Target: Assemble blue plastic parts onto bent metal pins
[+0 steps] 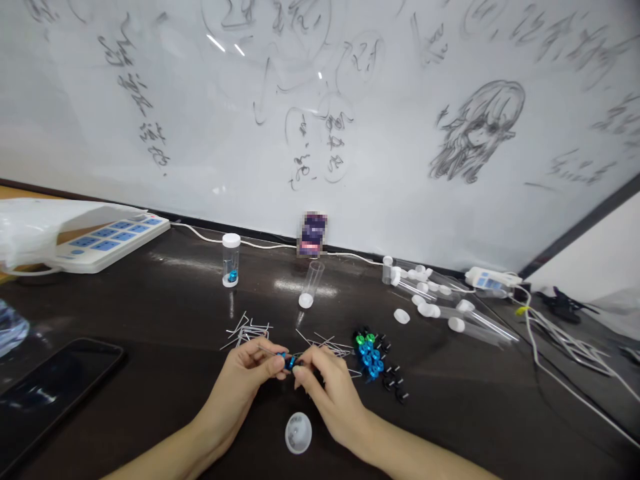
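My left hand is pinched around a small blue metal part, between thumb and index finger. At its right end, my right hand is closed in a pinch; a small dark piece shows at those fingertips, too small to name. Bent L-shaped metal rods, like hex keys, lie in a pile behind my left hand, and more hex keys lie behind the right. Several blue ring-like parts, two green ones and black screw-like pieces sit to the right. A round translucent white cap lies between my wrists.
Behind stand a capped clear tube with a blue part inside and an open, tilted-looking tube. Clear tubes and white caps are heaped at the right. A phone and power strip lie left; a whiteboard bounds the back.
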